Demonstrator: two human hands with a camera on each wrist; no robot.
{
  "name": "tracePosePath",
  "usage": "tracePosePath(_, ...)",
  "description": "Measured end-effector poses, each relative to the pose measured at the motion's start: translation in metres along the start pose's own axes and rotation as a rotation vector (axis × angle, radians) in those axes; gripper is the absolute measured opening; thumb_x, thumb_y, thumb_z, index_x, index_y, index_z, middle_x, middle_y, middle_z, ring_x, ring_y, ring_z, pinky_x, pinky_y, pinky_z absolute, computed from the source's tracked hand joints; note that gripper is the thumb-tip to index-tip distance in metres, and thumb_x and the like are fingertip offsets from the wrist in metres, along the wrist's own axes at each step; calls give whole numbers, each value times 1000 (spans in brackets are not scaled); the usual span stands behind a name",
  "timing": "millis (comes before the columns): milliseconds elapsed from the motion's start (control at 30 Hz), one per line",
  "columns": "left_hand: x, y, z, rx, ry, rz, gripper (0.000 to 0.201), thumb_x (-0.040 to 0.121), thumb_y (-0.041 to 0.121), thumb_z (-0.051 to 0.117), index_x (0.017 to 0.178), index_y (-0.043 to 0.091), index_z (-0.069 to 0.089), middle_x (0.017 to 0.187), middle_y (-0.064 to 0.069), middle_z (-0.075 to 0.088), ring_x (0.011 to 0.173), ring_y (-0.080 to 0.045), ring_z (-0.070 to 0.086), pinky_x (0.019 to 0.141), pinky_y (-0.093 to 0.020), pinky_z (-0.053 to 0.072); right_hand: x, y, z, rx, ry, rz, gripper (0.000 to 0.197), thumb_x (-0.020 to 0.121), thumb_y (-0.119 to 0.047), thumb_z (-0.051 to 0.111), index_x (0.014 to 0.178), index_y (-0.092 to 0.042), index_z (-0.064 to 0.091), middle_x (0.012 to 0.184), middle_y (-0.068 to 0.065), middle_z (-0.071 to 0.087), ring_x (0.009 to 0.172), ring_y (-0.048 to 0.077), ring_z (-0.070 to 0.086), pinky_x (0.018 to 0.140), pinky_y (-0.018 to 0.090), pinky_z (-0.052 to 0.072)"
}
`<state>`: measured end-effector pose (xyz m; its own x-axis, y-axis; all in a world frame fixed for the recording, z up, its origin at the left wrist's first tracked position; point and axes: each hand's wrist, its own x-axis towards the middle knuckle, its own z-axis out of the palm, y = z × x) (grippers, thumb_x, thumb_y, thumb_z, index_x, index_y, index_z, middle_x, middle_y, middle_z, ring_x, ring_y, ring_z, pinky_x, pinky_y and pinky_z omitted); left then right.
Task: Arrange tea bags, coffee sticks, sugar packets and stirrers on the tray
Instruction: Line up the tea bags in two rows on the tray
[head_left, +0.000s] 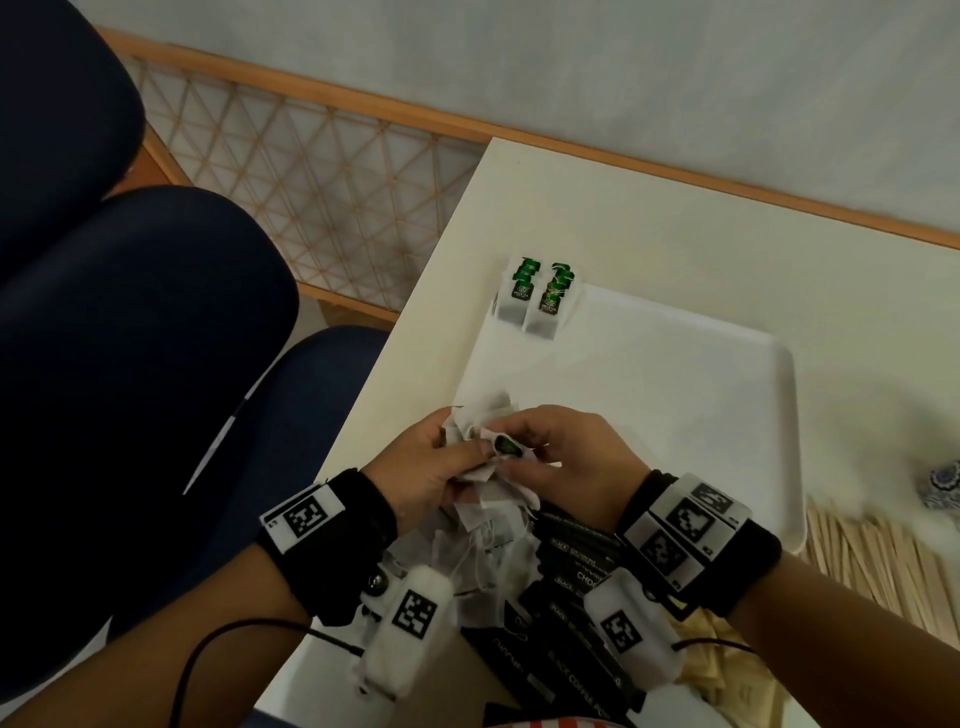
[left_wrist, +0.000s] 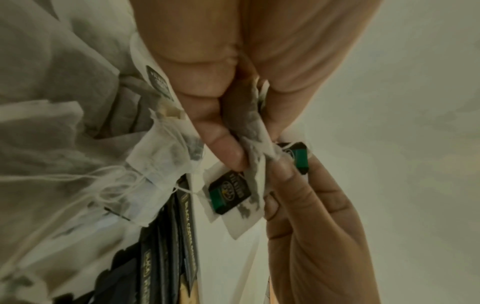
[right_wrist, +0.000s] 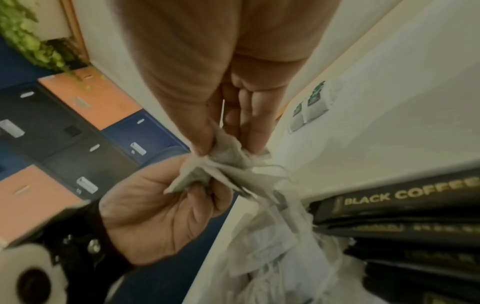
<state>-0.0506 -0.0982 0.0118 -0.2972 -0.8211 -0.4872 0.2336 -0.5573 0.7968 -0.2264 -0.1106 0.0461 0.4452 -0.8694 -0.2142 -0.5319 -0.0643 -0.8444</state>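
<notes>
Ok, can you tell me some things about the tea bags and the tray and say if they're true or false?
1. Both hands hold a bunch of tea bags. True: the left hand and right hand pinch it.
2. Two rows of tea bags sit at the tray's far corner. True.
3. The black coffee sticks are lined up on the tray. False: they lie in a pile near the person.
4. The wooden stirrers are in the right hand. False: they lie beside the tray.

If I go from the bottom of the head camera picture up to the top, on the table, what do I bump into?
Black coffee sticks → the left hand and right hand holding a bunch of tea bags → bare white tray → two rows of green-tagged tea bags at the tray's far corner.
</notes>
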Motion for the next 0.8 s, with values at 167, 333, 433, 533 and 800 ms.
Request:
tracePosePath(167, 3, -4, -7, -37, 10, 5, 37, 85, 6, 64, 121, 2, 53, 101, -16, 65, 90, -26, 65, 74, -37, 56, 5, 1, -9, 106, 6, 10, 23, 83, -21, 71, 83, -43, 72, 86, -14, 73, 85, 3, 66, 82, 24, 53)
tracePosePath(333, 8, -3, -14, -55, 68, -12, 42, 69, 11, 66, 111, 10, 57, 101, -15, 65, 89, -28, 63, 80, -43, 53, 22, 8, -34, -54, 181, -37, 15, 86, -20, 67, 92, -32, 74, 83, -12, 64, 79, -3, 56, 71, 6, 40)
tracePosePath(433, 11, -4, -17, -64, 92, -14, 47, 64, 14, 73, 109, 11, 59, 103, -19, 62, 92, -33, 58, 85, -50, 45, 35, 14, -47, -68, 210, 43, 12, 86, -19, 67, 91, -28, 73, 74, -18, 64, 66, -10, 55, 63, 3, 38)
tracePosePath(533, 14, -4, -19, -41, 90, -9, 51, 56, 24, 76, 104, 15, 63, 98, -19, 62, 91, -34, 55, 83, -54, 40, 51, 22, -60, -173, 240, 96, 10, 86, -22, 66, 89, -31, 70, 74, -15, 65, 65, -5, 57, 65, 10, 40)
tracePosePath(800, 22, -1, -30, 31, 51, 19, 38, 67, 13, 65, 105, 11, 60, 77, -6, 66, 63, -16, 60, 49, -23, 42, 104, 30, -72, -352, 139, 116, 17, 90, -26, 59, 100, -27, 73, 91, -14, 61, 87, 8, 56, 79, 23, 45)
